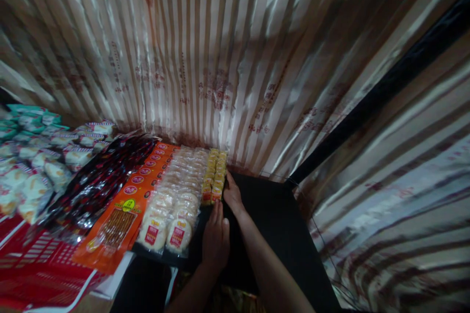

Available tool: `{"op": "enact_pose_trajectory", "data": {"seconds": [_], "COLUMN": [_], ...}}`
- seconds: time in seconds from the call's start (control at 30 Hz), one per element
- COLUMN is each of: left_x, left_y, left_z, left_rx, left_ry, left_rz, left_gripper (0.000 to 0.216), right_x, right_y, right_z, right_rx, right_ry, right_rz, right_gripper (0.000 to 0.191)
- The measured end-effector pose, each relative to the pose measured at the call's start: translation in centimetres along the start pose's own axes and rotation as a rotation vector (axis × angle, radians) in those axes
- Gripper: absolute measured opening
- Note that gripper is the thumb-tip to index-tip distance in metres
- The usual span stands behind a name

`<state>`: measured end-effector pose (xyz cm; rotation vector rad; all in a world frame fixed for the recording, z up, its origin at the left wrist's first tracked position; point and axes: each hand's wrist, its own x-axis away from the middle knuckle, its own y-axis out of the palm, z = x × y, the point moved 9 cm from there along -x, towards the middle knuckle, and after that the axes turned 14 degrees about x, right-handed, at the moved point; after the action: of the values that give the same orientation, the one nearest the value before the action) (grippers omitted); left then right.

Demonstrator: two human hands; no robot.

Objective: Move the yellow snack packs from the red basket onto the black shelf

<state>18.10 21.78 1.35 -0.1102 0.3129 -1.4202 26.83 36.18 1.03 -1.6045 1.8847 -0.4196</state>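
Observation:
Two rows of small yellow packets stand on the black tabletop, beside the wall covering. My left hand lies against the near end of these rows, its fingers stretched out. Along their right side rests my right hand, with its fingers extended and the palm toward the packets. Neither hand is wrapped around anything. Just left of the yellow packets are two rows of clear-wrapped round pale cakes with red labels. Orange snack bags lie overlapped farther left.
Dark red shiny packets and several white snack bags fill the left side, with green bags behind. A red plastic basket stands at lower left. Striped sheeting hangs behind, and a black pole slants at right.

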Motion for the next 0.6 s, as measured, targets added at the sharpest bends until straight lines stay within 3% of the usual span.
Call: {"op": "enact_pose_trajectory", "data": {"seconds": [0.17,0.33,0.5,0.6], "left_x": [0.0,0.0,0.0,0.1], "left_y": [0.0,-0.2,-0.5,-0.8], "left_z": [0.2,0.8,0.9,1.0], "left_rx": [-0.036,-0.040,0.007,0.060], "left_ry": [0.000,0.011,0.045,0.096], "left_rz": [0.003,-0.007,0.009,0.043], "left_gripper": [0.052,0.051,0.052,0.050], "right_x": [-0.6,0.0,4.3,7.5], "right_y": [0.5,-1.0,-3.9,-5.1], "right_z": [0.2,0.5,-1.2,-2.6], "right_rx": [-0.019,-0.058,-0.051,-0.019], "right_ry": [-0.033,0.016,0.011,-0.035], "right_rz": [-0.062,0.064,0.211,0.223], "right_gripper": [0.055,0.049,0.041,0.034]}}
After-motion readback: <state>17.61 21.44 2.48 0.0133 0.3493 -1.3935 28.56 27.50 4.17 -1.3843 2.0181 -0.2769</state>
